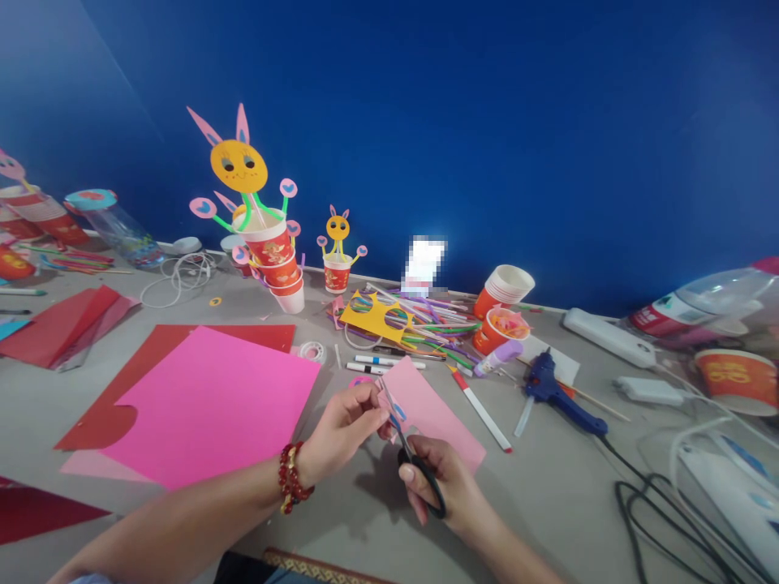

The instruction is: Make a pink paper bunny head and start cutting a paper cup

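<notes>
My right hand (439, 478) is closed round the black handles of a pair of scissors (429, 485), whose blades point up and left. My left hand (348, 430) pinches a small piece of pink paper (382, 399) close to the blades; the fingers hide most of it. Beneath the scissors lies a light pink sheet (433, 412) with a small blue shape seen near its left edge. Left of my hands, a bright pink sheet (225, 405) with a curved notch rests over a red sheet (152, 369).
Beyond my hands are markers (389, 362), a yellow sheet with round holes (374, 315), and pipe cleaners (444, 312). Paper-cup figures (272, 243) stand at the back left. To the right lie a blue glue gun (557, 393) with its black cord and a power strip (730, 503).
</notes>
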A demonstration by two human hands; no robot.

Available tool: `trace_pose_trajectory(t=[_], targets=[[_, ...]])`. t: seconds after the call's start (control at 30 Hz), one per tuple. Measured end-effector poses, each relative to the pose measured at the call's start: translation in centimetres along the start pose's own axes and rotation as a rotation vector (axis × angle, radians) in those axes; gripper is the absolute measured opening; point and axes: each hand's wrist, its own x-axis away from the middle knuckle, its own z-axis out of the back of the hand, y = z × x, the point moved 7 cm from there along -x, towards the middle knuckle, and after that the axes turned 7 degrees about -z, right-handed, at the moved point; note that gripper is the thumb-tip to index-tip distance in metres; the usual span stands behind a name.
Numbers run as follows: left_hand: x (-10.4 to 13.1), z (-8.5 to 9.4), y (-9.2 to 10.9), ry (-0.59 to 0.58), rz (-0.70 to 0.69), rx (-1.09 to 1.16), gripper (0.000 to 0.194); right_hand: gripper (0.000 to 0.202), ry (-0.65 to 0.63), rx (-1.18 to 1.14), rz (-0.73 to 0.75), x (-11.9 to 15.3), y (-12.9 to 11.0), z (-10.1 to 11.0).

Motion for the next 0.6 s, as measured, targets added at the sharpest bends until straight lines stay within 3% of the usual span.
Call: trace_pose_trajectory(t=[0.6], targets=[[0.06,0.03,0.12,0.003,-0.005,-0.042,0.029,0.063,0.039,0.016,0.0,0.03,0.07,0.11]])
